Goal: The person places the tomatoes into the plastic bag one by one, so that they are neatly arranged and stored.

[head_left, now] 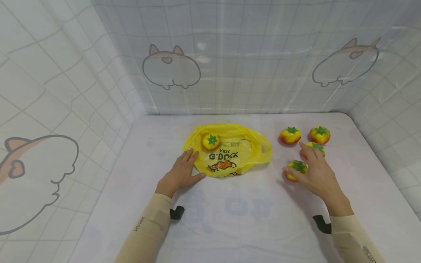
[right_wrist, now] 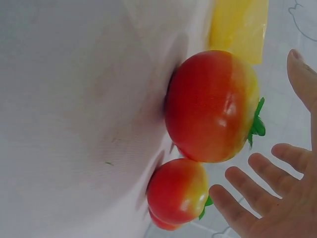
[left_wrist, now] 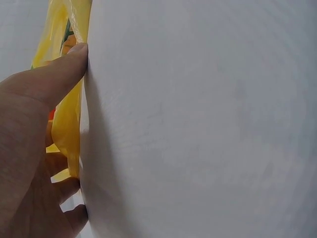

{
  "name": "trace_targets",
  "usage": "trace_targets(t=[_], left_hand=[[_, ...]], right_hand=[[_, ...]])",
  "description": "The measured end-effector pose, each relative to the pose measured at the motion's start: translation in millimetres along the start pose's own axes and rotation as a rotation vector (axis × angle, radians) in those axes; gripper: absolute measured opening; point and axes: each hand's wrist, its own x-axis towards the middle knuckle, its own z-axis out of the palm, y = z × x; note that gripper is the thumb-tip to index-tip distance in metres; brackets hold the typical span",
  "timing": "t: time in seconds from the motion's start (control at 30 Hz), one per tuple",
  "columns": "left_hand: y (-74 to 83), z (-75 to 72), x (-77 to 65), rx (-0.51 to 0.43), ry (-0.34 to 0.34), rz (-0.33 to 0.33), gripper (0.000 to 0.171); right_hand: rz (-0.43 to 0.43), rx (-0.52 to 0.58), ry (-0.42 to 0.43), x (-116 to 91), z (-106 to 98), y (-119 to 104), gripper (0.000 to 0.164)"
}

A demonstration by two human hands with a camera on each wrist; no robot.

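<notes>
A yellow plastic bag (head_left: 245, 160) with a printed cartoon duck lies flat, its opening spread. One red-and-yellow toy tomato (head_left: 208, 142) with a green leafy top sits at the bag's left part. My left hand (head_left: 179, 173) rests at the bag's left edge, thumb and fingers spread along the yellow film (left_wrist: 69, 124). On the right, my right hand (head_left: 317, 177) hovers above the nearest tomato (right_wrist: 213, 106), palm down, with the thumb and extended fingers apart. In the right wrist view a gap shows between these fingers and the tomato. Another tomato (head_left: 321, 147) is partly hidden behind the fingers.
Two more tomatoes, one on the left (head_left: 290, 136) and one on the right (head_left: 319, 136), stand farther back on the white-covered table (head_left: 230, 226). A tiled-pattern curtain (head_left: 250, 73) with cartoon animals rises behind the table's back edge, and similar sheets flank both sides.
</notes>
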Motion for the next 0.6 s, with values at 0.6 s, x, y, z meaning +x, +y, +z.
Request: trace_targets(t=[0.6], left_hand=[[1.9, -1.8, -0.4, -0.012, -0.016, -0.004, 0.099]], right_hand=[[0.019, 0.027, -0.075, -6.4, 13.8, 12.4, 0.108]])
